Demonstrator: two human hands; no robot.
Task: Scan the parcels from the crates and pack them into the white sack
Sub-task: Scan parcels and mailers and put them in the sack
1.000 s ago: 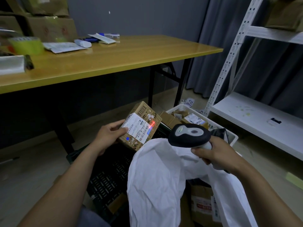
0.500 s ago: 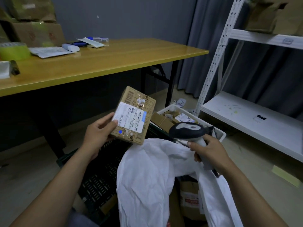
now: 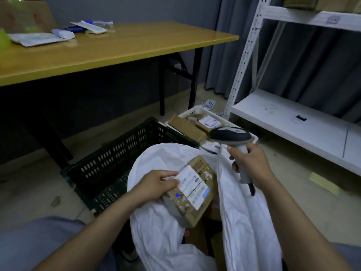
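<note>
**Cardboard parcel [image 3: 188,209] at the mouth of the sack [image 3: 162,227]**

The left hand [image 3: 156,184] grips the parcel by its near edge, thumb on the white label [image 3: 192,184]. It holds the parcel tilted, label up, over the sack's open mouth, with the lower end already between the sack's walls. The right hand [image 3: 252,163] is wrapped round the grip of the scanner [image 3: 230,134], whose head points away towards the white crate [image 3: 195,110], not at the label. The sack's rim rises to just beside that hand; whether the fingers also pinch it I cannot tell.

As a judgement, this parcel looks scanned and about to be dropped in. Brown cardboard shows deeper in the sack, so some parcels seem packed. The dark crate [image 3: 117,159] shows no parcel in the part in view. The white crate behind it holds several boxes [image 3: 209,121], so more scanning and packing is likely left.

Crates and sack stand on a pale, scuffed floor [image 3: 29,188], where a yellow slip [image 3: 325,182] lies off to the right. Behind them is a wooden table [image 3: 117,49] on dark legs, with papers [image 3: 37,38] and cartons [image 3: 25,14] at its far left. To the right a white metal shelf [image 3: 293,118] stands before a grey curtain [image 3: 312,65]. The light is dim.
</note>
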